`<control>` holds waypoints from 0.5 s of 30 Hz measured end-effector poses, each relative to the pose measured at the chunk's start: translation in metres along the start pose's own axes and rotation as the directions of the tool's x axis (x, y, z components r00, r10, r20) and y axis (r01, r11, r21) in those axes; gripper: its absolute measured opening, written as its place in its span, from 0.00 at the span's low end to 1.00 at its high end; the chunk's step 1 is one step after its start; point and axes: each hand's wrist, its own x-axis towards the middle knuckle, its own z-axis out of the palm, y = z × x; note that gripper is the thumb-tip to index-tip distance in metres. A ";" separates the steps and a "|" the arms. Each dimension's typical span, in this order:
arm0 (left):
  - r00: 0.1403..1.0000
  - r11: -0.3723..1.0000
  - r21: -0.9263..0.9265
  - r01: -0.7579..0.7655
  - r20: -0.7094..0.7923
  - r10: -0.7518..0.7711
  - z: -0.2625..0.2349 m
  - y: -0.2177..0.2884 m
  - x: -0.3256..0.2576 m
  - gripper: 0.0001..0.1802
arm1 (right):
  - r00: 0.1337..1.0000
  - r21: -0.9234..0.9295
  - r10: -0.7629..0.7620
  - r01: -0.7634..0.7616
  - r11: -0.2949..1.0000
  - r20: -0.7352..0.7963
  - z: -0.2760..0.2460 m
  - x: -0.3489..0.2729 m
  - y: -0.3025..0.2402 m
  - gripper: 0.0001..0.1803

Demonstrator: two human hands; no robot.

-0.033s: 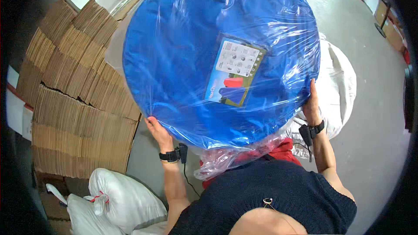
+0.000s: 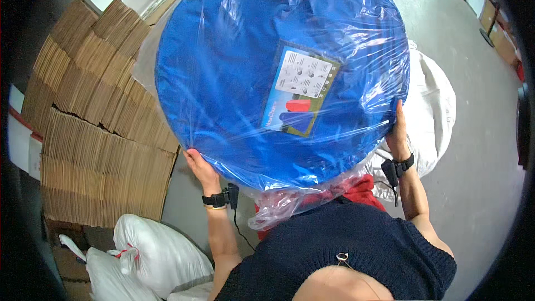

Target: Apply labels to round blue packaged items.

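Note:
A large flat round blue bag [image 2: 234,89] fills the upper middle of the view, wrapped in clear plastic [image 2: 278,207] that gathers loosely at its near edge. Through the wrap shows a printed card [image 2: 304,75] with small diagrams and a coloured picture. My left hand [image 2: 202,173] grips the bag's lower left rim, its fingertips against the edge. On the opposite side, my right hand [image 2: 398,136] clasps the lower right rim, its fingers partly hidden by the plastic. Each wrist wears a black strap with a cabled device.
Tall stacks of flattened brown cardboard [image 2: 106,173] stand to the left. White tied sacks [image 2: 161,253] lie at the lower left. Another white sack [image 2: 432,106] sits behind my right hand, on the grey floor [image 2: 473,200]. Red cloth [image 2: 362,192] shows under the plastic near my body.

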 end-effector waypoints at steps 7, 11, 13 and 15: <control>0.991 0.976 0.173 0.129 0.011 -0.133 -0.001 0.018 -0.016 0.33 | 0.985 -0.497 -0.090 0.006 0.868 -0.147 0.003 0.003 -0.004 0.21; 0.960 0.925 0.259 0.278 -0.027 -0.280 -0.013 -0.008 -0.030 0.33 | 0.990 -0.506 0.004 -0.077 0.859 -0.144 0.015 -0.012 -0.007 0.18; 0.947 0.877 0.368 0.308 -0.028 -0.321 -0.027 -0.025 -0.040 0.31 | 0.989 -0.538 0.052 -0.119 0.834 -0.138 0.007 -0.011 -0.001 0.18; 0.921 0.858 0.367 0.360 0.005 -0.389 -0.026 -0.040 -0.047 0.30 | 0.984 -0.561 0.102 -0.169 0.810 -0.149 -0.007 -0.009 0.007 0.19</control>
